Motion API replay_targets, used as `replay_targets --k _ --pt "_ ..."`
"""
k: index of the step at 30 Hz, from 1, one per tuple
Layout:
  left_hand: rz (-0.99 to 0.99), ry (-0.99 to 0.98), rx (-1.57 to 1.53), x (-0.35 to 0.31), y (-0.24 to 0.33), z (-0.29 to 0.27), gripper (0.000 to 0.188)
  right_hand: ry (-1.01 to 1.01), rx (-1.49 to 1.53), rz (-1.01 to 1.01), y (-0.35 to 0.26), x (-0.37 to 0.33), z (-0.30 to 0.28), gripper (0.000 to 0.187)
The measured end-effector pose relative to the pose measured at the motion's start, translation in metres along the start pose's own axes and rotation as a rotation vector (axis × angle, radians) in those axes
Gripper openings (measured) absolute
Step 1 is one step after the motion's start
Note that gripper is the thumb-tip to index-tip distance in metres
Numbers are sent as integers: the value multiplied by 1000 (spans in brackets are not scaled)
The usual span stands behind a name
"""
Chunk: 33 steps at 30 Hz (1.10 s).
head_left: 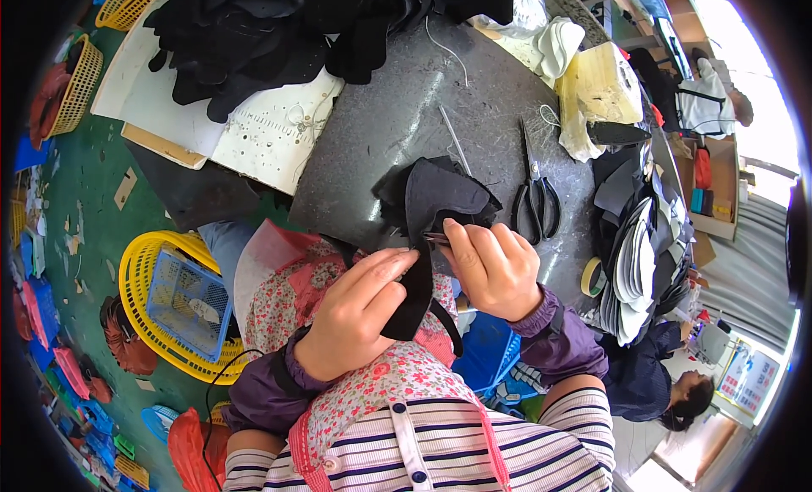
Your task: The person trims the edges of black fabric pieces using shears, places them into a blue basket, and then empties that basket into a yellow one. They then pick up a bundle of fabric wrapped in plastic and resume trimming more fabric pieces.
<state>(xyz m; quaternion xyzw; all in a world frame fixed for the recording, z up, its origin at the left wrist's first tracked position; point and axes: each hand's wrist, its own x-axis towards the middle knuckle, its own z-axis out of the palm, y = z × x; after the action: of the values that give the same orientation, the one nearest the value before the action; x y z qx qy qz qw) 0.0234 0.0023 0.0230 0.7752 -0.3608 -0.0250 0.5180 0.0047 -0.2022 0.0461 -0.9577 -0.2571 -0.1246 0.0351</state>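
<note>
White sign (749, 380) at far right: red and blue characters, too small to read clearly.

Over on the green floor (91, 183), littered with scraps, a round yellow basket (133, 285) stands with a blue basket (173, 280) inside it, and a red bag (186, 448) slumps close by. On the worktop (364, 128) I see a roll of tape (586, 276) and a pale yellow block (611, 82). Across the room are a person in a white top (706, 107), a person in dark clothes (639, 369) and a grey curtain (753, 259).
</note>
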Motion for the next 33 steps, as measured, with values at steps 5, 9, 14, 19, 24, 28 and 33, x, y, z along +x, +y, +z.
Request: replay_targets --k 5,9,14,19,24,28,33 --pt "12 -64 -42 -2 -1 0 38 -3 -1 -20 -1 3 1 41" --pt "30 -65 -18 -3 -2 0 38 -36 17 9 -3 1 2 40" --pt "39 -81 34 -11 -2 -6 30 37 159 109 -1 3 0 34" --pt "174 -65 277 -21 6 -6 22 -419 1216 720 -4 4 -29 22" --pt "113 105 117 -20 8 6 22 -437 1277 519 -10 18 -38 16" --pt "-203 -142 -65 -2 -2 -13 24 -276 1232 310 4 30 -50 15" --pt "-182 -113 -88 -7 -22 -21 25 -113 1036 354 34 45 -60 18"
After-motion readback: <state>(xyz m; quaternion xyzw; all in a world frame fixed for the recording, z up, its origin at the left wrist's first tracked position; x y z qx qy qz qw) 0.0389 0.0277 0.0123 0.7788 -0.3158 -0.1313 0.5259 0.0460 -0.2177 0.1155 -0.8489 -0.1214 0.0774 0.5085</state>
